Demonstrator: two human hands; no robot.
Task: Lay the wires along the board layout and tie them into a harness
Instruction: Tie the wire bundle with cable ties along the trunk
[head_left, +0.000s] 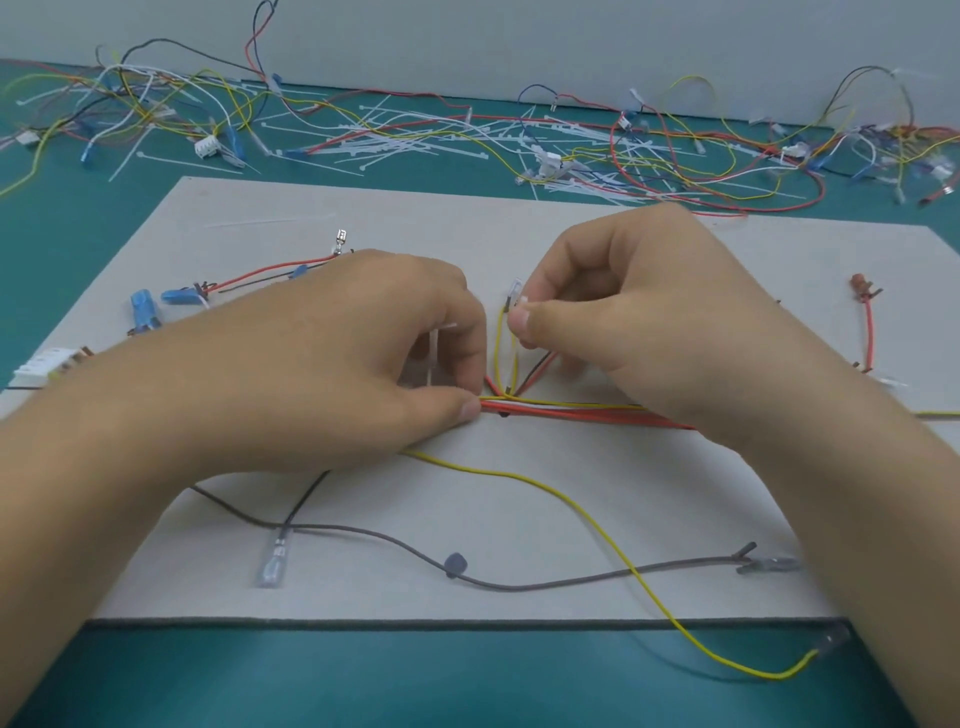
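Note:
A grey layout board (519, 519) lies on the green mat. Across its middle runs a bundle of red and yellow wires (566, 410). My left hand (363, 353) pinches this bundle at its left end and holds a white cable tie (432, 358) under its curled fingers. My right hand (634, 312) pinches the clear terminal (515, 291) of a yellow wire that rises from the bundle. A loose yellow wire (613, 540) trails off the board's front edge. A grey wire (519, 584) curves across the front of the board.
A heap of white cable ties (415, 137) and tangled spare wires (727, 156) lies along the back of the mat by the wall. Blue terminals (145, 306) and a white connector (39, 366) sit at the board's left. A red wire (867, 327) lies at the right.

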